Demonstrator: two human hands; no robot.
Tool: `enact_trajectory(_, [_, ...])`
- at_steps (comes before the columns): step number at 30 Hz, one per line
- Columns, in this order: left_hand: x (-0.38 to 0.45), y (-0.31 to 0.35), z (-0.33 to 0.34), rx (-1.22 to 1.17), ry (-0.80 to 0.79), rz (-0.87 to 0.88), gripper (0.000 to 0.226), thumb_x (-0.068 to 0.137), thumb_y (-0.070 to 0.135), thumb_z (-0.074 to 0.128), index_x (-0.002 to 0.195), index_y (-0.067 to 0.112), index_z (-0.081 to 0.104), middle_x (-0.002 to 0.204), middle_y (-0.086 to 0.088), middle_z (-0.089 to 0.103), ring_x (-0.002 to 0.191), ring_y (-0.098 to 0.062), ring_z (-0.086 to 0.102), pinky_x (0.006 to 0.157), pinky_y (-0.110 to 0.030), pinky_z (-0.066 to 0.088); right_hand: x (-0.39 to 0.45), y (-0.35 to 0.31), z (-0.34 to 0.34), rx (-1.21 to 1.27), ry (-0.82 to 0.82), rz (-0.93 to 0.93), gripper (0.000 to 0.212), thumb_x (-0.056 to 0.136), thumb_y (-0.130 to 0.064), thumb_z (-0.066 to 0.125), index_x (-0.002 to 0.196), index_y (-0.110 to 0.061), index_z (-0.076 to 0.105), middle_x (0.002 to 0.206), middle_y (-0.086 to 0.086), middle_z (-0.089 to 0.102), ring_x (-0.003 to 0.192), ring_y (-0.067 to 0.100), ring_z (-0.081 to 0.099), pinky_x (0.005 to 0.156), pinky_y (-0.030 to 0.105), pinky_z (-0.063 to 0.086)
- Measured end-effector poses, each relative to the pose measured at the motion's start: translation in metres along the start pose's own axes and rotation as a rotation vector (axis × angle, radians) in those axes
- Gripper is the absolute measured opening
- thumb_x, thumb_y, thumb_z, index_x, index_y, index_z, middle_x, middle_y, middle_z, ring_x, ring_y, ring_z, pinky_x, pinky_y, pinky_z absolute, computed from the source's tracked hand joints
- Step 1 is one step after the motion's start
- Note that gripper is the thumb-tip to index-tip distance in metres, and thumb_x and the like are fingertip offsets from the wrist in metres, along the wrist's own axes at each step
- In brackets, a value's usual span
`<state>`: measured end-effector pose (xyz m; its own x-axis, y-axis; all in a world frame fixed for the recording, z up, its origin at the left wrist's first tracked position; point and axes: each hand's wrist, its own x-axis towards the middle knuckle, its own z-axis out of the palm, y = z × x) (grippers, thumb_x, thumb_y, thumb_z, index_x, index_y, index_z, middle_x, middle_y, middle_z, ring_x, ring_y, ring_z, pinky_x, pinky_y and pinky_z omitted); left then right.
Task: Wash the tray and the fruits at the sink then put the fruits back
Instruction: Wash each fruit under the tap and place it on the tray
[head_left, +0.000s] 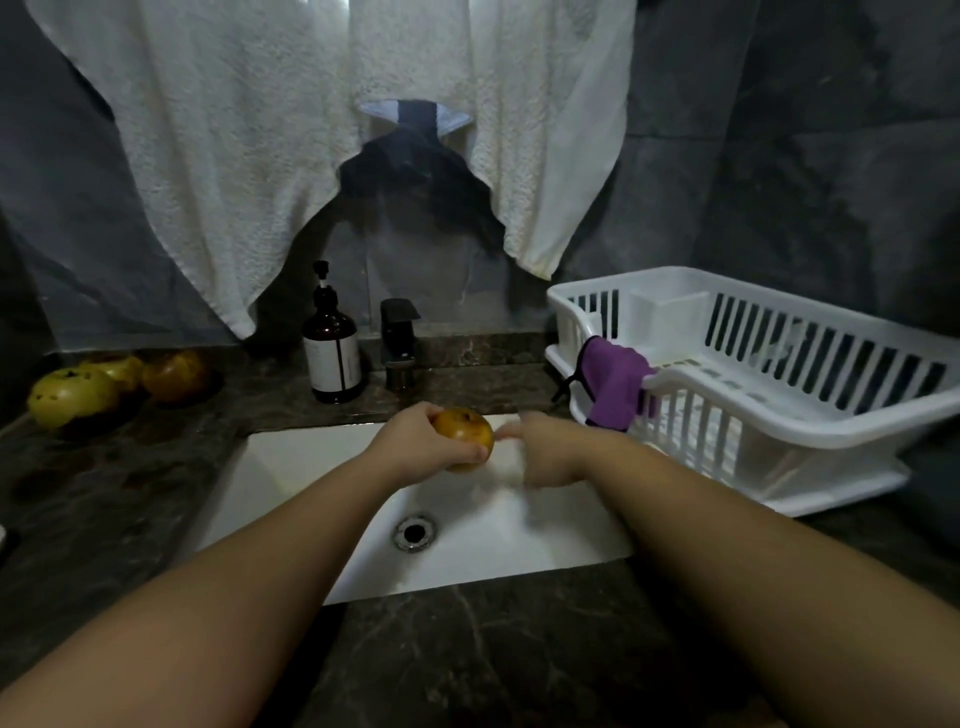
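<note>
The left hand (415, 441) grips a fruit (464, 439) over the sink (311, 467), fingers curled round its 9 o'clock side, the fruit jutting toward 3 o'clock. The right hand (550, 454), blurred at the fruit's 3 o'clock, holds nothing; its fingers (511, 431) reach toward the fruit, contact unclear. Three more fruits (72, 395) sit on the counter (493, 665) at 9 o'clock.

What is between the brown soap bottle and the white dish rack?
In the head view, the dark faucet stands between the soap bottle and the dish rack, on the dark counter behind the sink.
</note>
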<state>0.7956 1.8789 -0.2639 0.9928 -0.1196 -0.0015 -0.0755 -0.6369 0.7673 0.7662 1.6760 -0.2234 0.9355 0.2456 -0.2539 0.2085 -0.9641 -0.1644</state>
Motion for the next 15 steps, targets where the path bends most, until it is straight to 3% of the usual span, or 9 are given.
enact_trajectory(3, [0.004, 0.019, -0.003, -0.121, 0.011, 0.066, 0.091, 0.059, 0.053, 0.094, 0.135, 0.025, 0.054, 0.12, 0.004, 0.062, 0.106, -0.017, 0.063, 0.097, -0.045, 0.058, -0.01, 0.001, -0.037, 0.152, 0.278, -0.036, 0.061, 0.091, -0.008, 0.065, 0.147, -0.029, 0.052, 0.146, 0.0, 0.057, 0.126, 0.018, 0.057, 0.089, 0.021, 0.049])
enact_trajectory(6, [0.007, 0.038, -0.004, -0.238, 0.04, 0.112, 0.104, 0.044, 0.059, 0.09, 0.136, 0.024, 0.057, 0.121, 0.002, 0.065, 0.107, -0.019, 0.066, 0.098, -0.047, 0.058, -0.022, 0.001, -0.076, 0.109, 0.464, 0.069, 0.042, 0.094, -0.015, 0.062, 0.133, -0.029, 0.065, 0.132, 0.0, 0.065, 0.117, 0.021, 0.061, 0.092, 0.028, 0.05])
enact_trajectory(8, [0.011, 0.046, -0.003, -0.303, 0.052, 0.125, 0.113, 0.04, 0.061, 0.089, 0.141, 0.023, 0.055, 0.125, 0.001, 0.064, 0.11, -0.02, 0.066, 0.1, -0.047, 0.058, -0.027, 0.003, -0.096, 0.024, 0.437, 0.145, 0.04, 0.097, -0.016, 0.058, 0.135, -0.028, 0.064, 0.133, 0.005, 0.063, 0.118, 0.027, 0.06, 0.096, 0.033, 0.05])
enact_trajectory(11, [0.017, 0.056, 0.0, -0.407, 0.039, 0.118, 0.106, 0.048, 0.056, 0.095, 0.141, 0.024, 0.055, 0.123, 0.003, 0.064, 0.11, -0.02, 0.066, 0.098, -0.046, 0.059, -0.029, 0.011, -0.115, -0.12, 0.34, 0.285, 0.041, 0.101, -0.025, 0.056, 0.14, -0.015, 0.059, 0.136, 0.013, 0.061, 0.121, 0.032, 0.058, 0.1, 0.037, 0.049])
enact_trajectory(15, [0.022, 0.073, 0.009, -0.468, 0.024, 0.116, 0.114, 0.035, 0.061, 0.092, 0.138, 0.027, 0.056, 0.121, 0.005, 0.065, 0.108, -0.018, 0.066, 0.092, -0.042, 0.061, -0.031, 0.022, -0.115, -0.22, 0.066, 0.471, 0.049, 0.102, -0.032, 0.059, 0.143, -0.005, 0.052, 0.136, 0.015, 0.059, 0.123, 0.032, 0.058, 0.106, 0.038, 0.046])
